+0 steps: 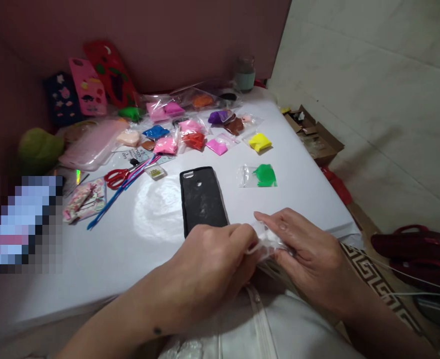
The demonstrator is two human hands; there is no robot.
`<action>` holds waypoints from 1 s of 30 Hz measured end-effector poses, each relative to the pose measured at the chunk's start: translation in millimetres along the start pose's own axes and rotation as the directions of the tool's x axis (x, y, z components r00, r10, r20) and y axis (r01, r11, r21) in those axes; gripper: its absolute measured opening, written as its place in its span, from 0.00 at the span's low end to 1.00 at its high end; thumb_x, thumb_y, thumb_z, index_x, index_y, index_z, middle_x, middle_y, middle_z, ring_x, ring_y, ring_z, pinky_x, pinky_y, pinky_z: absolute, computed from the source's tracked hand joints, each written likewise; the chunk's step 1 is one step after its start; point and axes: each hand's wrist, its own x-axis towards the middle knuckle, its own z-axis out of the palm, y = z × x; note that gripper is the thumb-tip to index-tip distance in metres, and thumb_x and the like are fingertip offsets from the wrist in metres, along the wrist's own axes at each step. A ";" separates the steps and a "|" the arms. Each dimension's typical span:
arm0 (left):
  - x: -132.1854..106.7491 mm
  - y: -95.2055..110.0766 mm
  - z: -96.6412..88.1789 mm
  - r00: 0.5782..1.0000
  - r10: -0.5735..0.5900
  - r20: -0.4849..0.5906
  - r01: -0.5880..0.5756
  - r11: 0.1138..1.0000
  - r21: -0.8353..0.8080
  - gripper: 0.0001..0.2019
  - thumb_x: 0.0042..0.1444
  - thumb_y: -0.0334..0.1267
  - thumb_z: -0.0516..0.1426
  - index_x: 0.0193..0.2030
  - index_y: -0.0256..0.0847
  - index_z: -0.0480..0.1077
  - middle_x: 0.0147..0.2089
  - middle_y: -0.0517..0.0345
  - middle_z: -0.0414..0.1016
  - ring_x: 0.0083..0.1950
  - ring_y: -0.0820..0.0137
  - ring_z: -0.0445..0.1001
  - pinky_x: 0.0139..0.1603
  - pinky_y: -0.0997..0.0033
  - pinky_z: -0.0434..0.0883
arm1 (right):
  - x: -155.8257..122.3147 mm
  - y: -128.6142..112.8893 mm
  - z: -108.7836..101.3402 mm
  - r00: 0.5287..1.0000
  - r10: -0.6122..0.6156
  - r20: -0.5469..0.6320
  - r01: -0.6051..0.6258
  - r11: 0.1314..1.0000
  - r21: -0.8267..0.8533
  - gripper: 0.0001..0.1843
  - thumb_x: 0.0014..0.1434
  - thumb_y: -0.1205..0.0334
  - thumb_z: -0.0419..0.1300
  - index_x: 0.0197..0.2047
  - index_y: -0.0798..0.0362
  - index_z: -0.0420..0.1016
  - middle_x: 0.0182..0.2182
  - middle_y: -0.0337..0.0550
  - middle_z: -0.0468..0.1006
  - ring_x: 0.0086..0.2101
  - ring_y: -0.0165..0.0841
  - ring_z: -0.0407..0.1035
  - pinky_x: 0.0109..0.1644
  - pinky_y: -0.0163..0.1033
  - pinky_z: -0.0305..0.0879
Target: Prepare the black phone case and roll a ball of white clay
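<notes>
At the table's near edge, my left hand (220, 254) and my right hand (310, 254) both close on a small clear plastic bag (267, 242) with something white in it. The left fingers pinch one side of the bag, while the right thumb and fingers grip the other. Just beyond my left hand lies a black phone case (203, 202), flat, its lower end hidden by that hand. A clear packet of green clay (265, 175) rests farther off, beyond my right hand.
Several coloured clay packets (165, 145) spread across the back. Red-handled scissors (117, 178), blue and pink sticks (124, 187) and a clear pink case (95, 144) lie left. Decorated phone cases (88, 87) lean on the wall near a glass jar (245, 75). A cardboard box (317, 139) stands beyond the right edge.
</notes>
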 end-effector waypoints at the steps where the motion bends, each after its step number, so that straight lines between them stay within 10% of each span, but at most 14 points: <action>1: -0.8 -0.4 -3.4 0.998 -0.047 0.036 0.053 0.982 -0.179 0.09 0.66 0.35 0.51 0.33 0.39 0.65 0.24 0.66 0.63 0.23 0.77 0.60 0.23 0.76 0.58 | -0.1 0.8 0.0 1.000 0.006 -0.002 -0.006 1.000 -0.003 0.25 0.60 0.80 0.53 0.61 0.63 0.67 0.39 0.50 0.73 0.41 0.36 0.69 0.44 0.42 0.71; 6: -6.9 -3.1 -18.2 0.971 -0.231 0.068 0.208 0.662 -0.720 0.10 0.64 0.43 0.56 0.33 0.41 0.65 0.20 0.69 0.60 0.18 0.80 0.56 0.17 0.81 0.54 | -0.7 5.2 1.9 0.997 0.077 -0.003 -0.077 0.997 -0.019 0.24 0.61 0.79 0.55 0.60 0.61 0.69 0.40 0.49 0.74 0.42 0.35 0.69 0.46 0.41 0.70; 12: -1.4 -0.2 -15.2 0.987 -0.150 -0.053 0.111 0.889 -0.444 0.07 0.64 0.39 0.56 0.36 0.39 0.68 0.28 0.64 0.67 0.27 0.78 0.64 0.24 0.80 0.61 | -0.6 6.6 2.8 0.991 0.131 0.003 -0.131 0.987 0.095 0.21 0.64 0.73 0.56 0.60 0.56 0.69 0.41 0.46 0.74 0.42 0.33 0.71 0.46 0.39 0.71; 18: -2.9 0.3 -7.6 0.957 -0.156 -0.245 0.054 0.923 -0.380 0.13 0.64 0.38 0.56 0.27 0.39 0.67 0.25 0.65 0.65 0.26 0.79 0.63 0.25 0.79 0.60 | -0.8 4.9 2.3 0.987 0.156 -0.026 -0.152 0.983 0.103 0.21 0.63 0.73 0.58 0.59 0.56 0.70 0.41 0.45 0.74 0.43 0.32 0.71 0.46 0.38 0.71; 23: -7.1 1.3 -2.4 0.965 -0.163 -0.205 0.021 0.829 -0.559 0.07 0.60 0.33 0.60 0.33 0.40 0.66 0.39 0.60 0.76 0.33 0.77 0.71 0.34 0.76 0.69 | 0.1 3.3 4.5 0.983 0.162 -0.083 -0.158 0.986 0.058 0.18 0.64 0.71 0.58 0.57 0.58 0.71 0.41 0.46 0.75 0.42 0.31 0.72 0.46 0.37 0.71; 30: -9.3 6.5 6.6 0.992 0.052 -0.112 -0.087 0.937 -0.338 0.05 0.63 0.30 0.57 0.38 0.41 0.64 0.44 0.59 0.78 0.39 0.76 0.76 0.38 0.78 0.71 | 0.9 1.1 8.4 0.982 0.141 -0.122 -0.140 0.990 0.017 0.20 0.63 0.72 0.56 0.59 0.62 0.70 0.40 0.48 0.74 0.42 0.34 0.72 0.45 0.38 0.72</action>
